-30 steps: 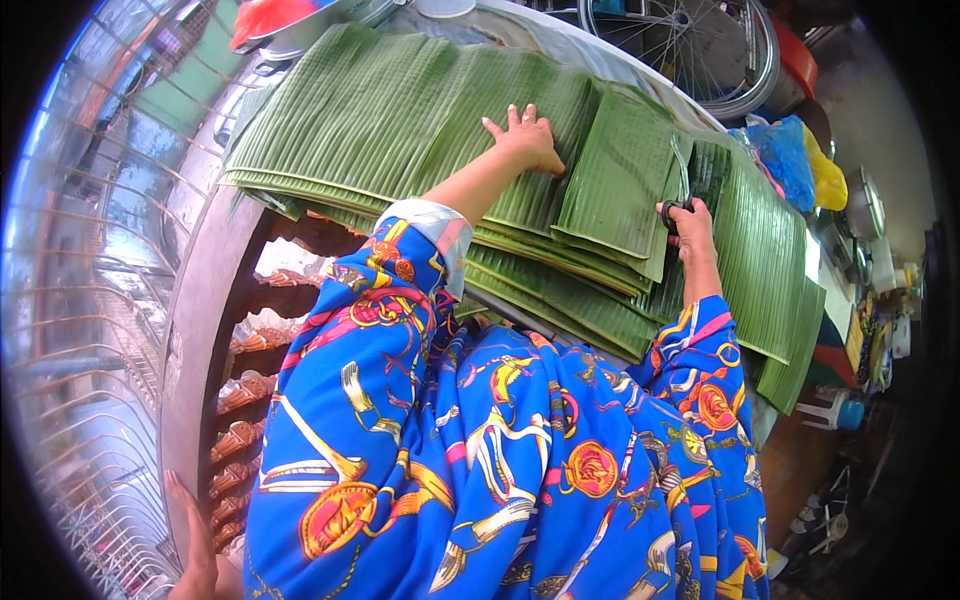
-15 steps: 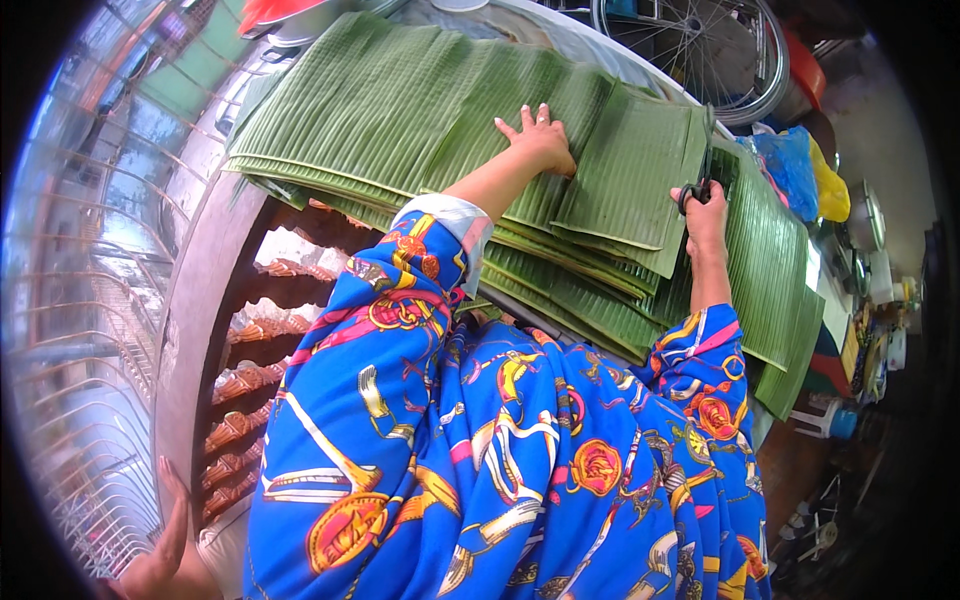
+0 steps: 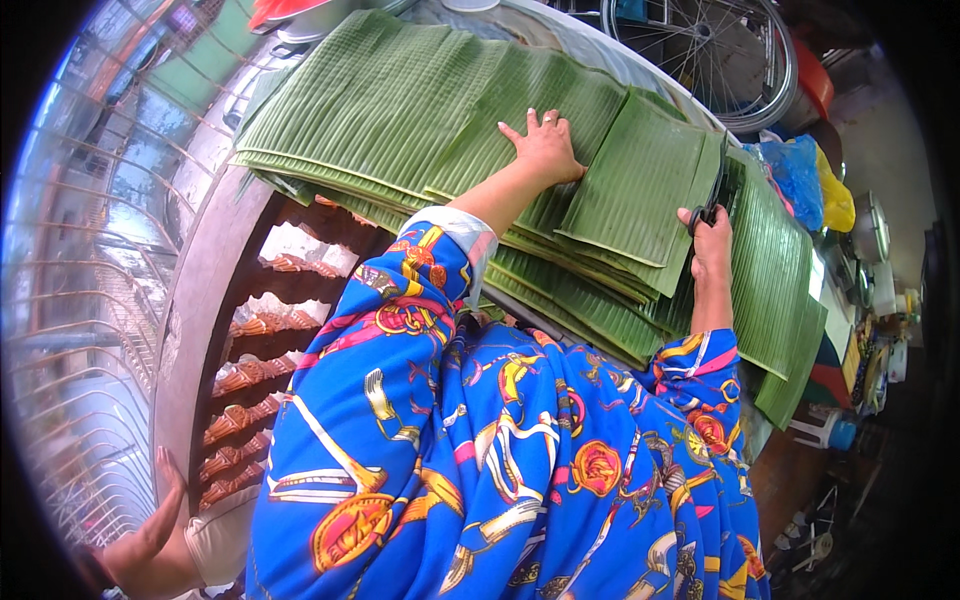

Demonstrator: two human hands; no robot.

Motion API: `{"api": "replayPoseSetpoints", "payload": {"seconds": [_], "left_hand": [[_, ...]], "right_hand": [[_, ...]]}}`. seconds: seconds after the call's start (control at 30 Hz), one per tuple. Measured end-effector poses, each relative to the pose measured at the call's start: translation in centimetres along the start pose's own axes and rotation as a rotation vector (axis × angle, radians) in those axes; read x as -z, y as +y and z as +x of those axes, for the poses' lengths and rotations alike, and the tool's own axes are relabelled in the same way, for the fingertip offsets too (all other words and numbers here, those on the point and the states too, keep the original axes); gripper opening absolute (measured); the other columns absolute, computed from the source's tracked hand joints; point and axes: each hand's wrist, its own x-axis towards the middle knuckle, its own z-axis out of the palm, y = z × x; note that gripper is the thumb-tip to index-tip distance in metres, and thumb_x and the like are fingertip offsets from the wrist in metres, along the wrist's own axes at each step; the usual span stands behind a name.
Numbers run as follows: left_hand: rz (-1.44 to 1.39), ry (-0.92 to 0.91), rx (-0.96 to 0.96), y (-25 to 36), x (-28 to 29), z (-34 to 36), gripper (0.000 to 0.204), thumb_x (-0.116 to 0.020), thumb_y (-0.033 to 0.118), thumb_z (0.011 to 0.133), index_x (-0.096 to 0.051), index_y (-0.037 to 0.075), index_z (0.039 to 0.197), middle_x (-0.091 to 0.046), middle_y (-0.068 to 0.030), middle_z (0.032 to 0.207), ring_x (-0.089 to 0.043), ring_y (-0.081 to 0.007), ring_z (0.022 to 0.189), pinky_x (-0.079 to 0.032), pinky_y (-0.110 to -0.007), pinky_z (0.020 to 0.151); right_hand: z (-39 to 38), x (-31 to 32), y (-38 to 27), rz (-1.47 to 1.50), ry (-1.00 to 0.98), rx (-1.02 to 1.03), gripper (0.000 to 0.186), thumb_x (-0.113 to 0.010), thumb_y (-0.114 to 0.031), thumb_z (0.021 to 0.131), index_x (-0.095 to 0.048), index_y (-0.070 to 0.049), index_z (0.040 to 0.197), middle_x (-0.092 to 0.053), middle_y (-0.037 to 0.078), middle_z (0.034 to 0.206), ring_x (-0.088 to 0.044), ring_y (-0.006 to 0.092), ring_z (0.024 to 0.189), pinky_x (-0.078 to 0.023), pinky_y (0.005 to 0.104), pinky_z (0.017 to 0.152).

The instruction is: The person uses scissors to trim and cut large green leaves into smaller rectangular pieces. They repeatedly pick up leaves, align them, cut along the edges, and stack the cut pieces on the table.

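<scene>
Long green banana leaves [image 3: 380, 100] lie in a layered pile across the table in front of me. My left hand [image 3: 545, 150] is spread flat on the upper leaves, its fingers apart. Just right of it lies a shorter cut leaf piece [image 3: 640, 180] on top of the pile. My right hand [image 3: 711, 245] grips black-handled scissors [image 3: 712, 208] at the right edge of that piece, with the blades pointing away from me along the edge. More leaves [image 3: 770, 270] hang down on the right, beyond my right hand.
A wheel with spokes [image 3: 705, 50] stands behind the table. Blue and yellow plastic bags [image 3: 800, 185] are at the right, near pots [image 3: 872, 225]. A brown baluster railing [image 3: 245, 375] runs along the left. Another person's hand [image 3: 160, 510] rests by it at the lower left.
The right hand with the scissors has come slightly nearer to me along the leaf's edge. My left hand stays flat on the leaves. The whole view has shifted a little.
</scene>
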Motion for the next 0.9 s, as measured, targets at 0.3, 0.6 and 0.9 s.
{"api": "replayPoseSetpoints", "payload": {"seconds": [0.3, 0.6, 0.9], "left_hand": [[0.045, 0.141, -0.008, 1.4, 0.4, 2.1, 0.090, -0.076, 0.054, 0.070, -0.040, 0.011, 0.140, -0.026, -0.0084, 0.155, -0.010, -0.0404, 0.146, -0.011, -0.078, 0.105], [0.007, 0.243, -0.154, -0.1, -2.3, 3.6, 0.096, -0.070, 0.064, 0.068, -0.038, 0.017, 0.144, -0.021, -0.0082, 0.158, -0.006, -0.0404, 0.147, -0.005, -0.077, 0.105], [-0.018, 0.309, -0.094, 0.7, -2.2, 3.8, 0.093, -0.065, 0.066, 0.071, -0.037, 0.016, 0.145, -0.019, -0.0107, 0.159, -0.006, -0.0401, 0.147, -0.006, -0.075, 0.108]], "right_hand": [[-0.8, 0.7, 1.0, 0.086, -0.093, -0.074, 0.043, -0.081, -0.009, 0.070, -0.060, -0.002, 0.107, -0.058, -0.002, 0.086, -0.052, 0.0106, 0.082, -0.040, 0.0265, 0.081], [-2.5, 1.9, 0.3, 0.131, -0.034, -0.085, 0.041, -0.077, -0.001, 0.073, -0.060, 0.000, 0.110, -0.056, -0.003, 0.084, -0.052, 0.0092, 0.078, -0.043, 0.0248, 0.075], [-9.9, 5.4, 1.6, 0.211, 0.287, -0.061, 0.045, -0.073, 0.002, 0.077, -0.056, 0.001, 0.118, -0.061, 0.002, 0.100, -0.056, 0.0141, 0.091, -0.045, 0.0265, 0.084]]}}
